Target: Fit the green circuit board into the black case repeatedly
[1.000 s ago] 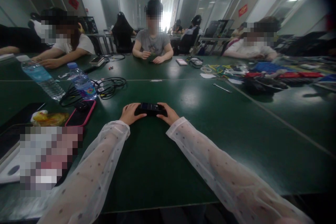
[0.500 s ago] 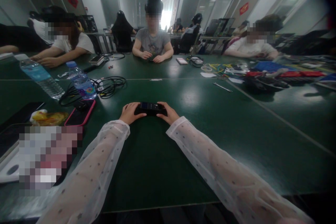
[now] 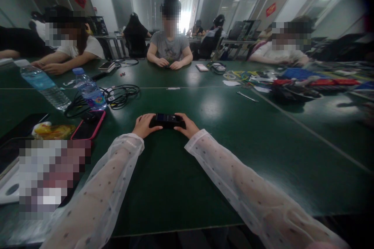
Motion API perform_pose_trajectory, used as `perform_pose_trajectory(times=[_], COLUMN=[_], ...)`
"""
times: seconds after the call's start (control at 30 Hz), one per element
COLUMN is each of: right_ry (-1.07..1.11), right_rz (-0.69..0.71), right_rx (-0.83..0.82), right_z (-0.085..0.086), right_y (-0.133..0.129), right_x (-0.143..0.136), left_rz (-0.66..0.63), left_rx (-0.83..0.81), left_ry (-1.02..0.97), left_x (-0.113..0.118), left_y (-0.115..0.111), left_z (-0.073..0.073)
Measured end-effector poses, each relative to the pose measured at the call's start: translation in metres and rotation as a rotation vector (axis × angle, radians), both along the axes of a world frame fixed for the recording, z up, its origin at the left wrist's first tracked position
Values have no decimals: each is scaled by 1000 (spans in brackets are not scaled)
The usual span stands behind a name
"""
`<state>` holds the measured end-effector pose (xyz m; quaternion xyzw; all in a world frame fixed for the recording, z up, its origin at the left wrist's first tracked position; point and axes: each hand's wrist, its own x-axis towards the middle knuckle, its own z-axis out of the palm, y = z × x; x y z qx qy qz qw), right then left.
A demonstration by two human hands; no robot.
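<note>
A small black device with a little screen (image 3: 166, 120) is held at the middle of the green table (image 3: 175, 186). My left hand (image 3: 145, 125) grips its left end, thumb along the near side and fingers behind. At the right end my right hand (image 3: 186, 125) closes on it in the same way. The screen faces up toward me; its text is too small to read. Sheer white sleeves with dark dots cover both forearms. What kind of device it is, I cannot make out.
On the left are two water bottles (image 3: 91, 91), a coil of black cable (image 3: 125, 95), a pink-edged phone (image 3: 89, 125) and a yellow item in clear wrap (image 3: 54, 130). A metal wrench (image 3: 247, 96) lies right of centre. Beyond it are tangled wires (image 3: 242, 77). Several people sit around.
</note>
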<state>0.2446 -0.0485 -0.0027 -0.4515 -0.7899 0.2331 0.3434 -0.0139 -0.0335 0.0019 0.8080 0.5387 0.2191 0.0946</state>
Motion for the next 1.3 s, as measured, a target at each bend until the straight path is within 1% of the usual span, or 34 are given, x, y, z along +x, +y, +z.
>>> perform_pose_trajectory(times=[0.27,0.67,1.03,1.3], right_ry=[-11,1,7,-2], right_rz=[-20,-5,-34,-20], right_rx=[-20,16,-21,-32], right_z=[4,3,4,5], right_y=[-3,-1,-4,-4], right_x=[-1,-2,-1,-1], left_rz=[4,2,-3,-2], left_rx=[-3,-10,4,0], left_ry=[-4,-6,-1,4], left_x=[0,1,0,0], left_y=[0,-1,-1,-2], left_z=[0,1,1,2])
